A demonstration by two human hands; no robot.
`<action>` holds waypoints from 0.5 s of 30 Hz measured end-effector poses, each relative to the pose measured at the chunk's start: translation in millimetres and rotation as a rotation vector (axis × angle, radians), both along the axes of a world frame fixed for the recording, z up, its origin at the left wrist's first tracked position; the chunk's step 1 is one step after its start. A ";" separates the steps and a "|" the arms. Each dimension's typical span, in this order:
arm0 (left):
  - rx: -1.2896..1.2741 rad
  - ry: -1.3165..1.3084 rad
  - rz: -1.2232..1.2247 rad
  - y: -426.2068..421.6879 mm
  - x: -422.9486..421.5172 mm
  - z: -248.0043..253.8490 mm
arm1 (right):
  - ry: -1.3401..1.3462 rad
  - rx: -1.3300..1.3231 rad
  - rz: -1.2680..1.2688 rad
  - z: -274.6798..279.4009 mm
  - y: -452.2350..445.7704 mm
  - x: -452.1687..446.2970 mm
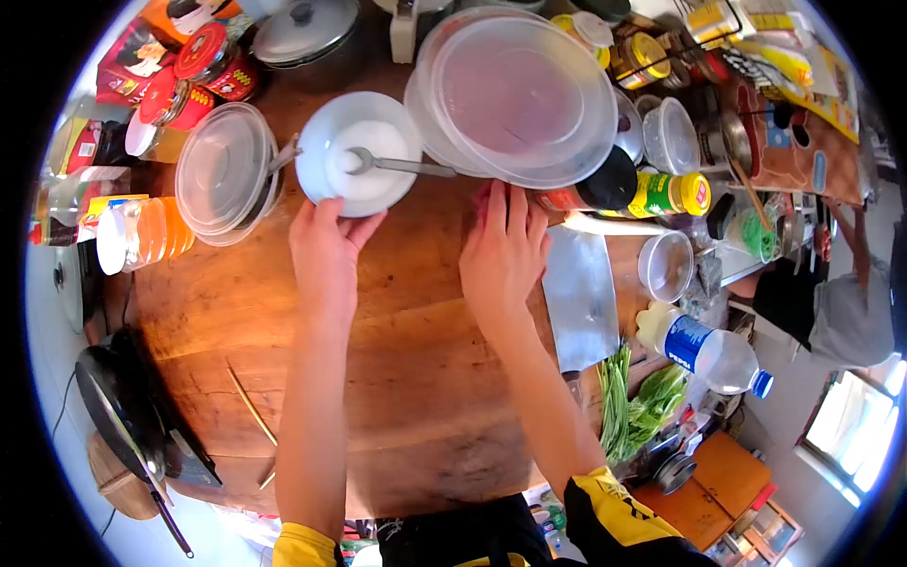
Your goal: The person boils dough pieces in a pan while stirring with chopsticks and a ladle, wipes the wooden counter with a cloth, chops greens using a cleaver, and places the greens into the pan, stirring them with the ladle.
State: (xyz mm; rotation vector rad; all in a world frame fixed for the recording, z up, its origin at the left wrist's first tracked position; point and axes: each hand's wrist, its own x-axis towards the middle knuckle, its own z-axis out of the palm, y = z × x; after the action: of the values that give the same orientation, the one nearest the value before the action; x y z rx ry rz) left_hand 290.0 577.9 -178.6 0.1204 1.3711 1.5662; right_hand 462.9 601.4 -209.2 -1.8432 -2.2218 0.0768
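My left hand (327, 246) grips the near rim of a white bowl (316, 156), thumb and fingers at its edge. White powder or grains (373, 142) lie in the bowl, and a metal spoon (392, 164) rests in it with its handle over the right rim. On the table my right hand (505, 248) presses down with its fingers pointing away from me. Under those fingers shows a bit of dark pink, cloth-like material (481, 206), mostly hidden. Just beyond is a large round plastic container with a translucent lid (520, 99).
A cleaver (579, 298) lies right of my right forearm, near green vegetables (638, 402) and a Pepsi bottle (709, 350). Left stand a lidded plastic tub (225, 170), jars (213, 61) and an orange-filled bottle (151, 232). Chopsticks (250, 404) lie by a black pan (118, 406). Another person (850, 302) is at right.
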 end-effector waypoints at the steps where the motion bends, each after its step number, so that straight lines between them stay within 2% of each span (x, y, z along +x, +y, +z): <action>1: 0.042 -0.053 0.029 -2.2 -1.9 -1.8 | 0.009 -0.015 -0.028 -0.7 3.7 -1.1; 4: 0.041 -0.094 0.043 -29.1 14.3 -2.9 | 0.032 -0.067 0.007 2.8 -29.1 9.2; 6: -0.188 0.465 -0.183 -59.8 42.3 -10.0 | 0.025 0.012 0.029 0.4 -60.9 23.5; 10: 0.093 0.758 -0.451 -8.6 137.6 2.4 | 0.137 -0.063 0.081 0.4 -108.2 44.4; 12: 0.206 1.016 -0.431 27.0 165.0 -10.9 | 0.171 -0.066 0.101 -0.3 -117.7 51.9; 15: 0.219 0.891 -0.450 58.8 183.0 -11.6 | 0.230 -0.090 0.058 1.0 -122.5 49.3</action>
State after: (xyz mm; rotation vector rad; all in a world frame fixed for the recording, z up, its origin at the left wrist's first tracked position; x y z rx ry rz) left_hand 473.0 636.7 -190.2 1.2937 1.6504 1.2944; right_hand 512.2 478.9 -208.3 -1.7161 -2.1420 0.3849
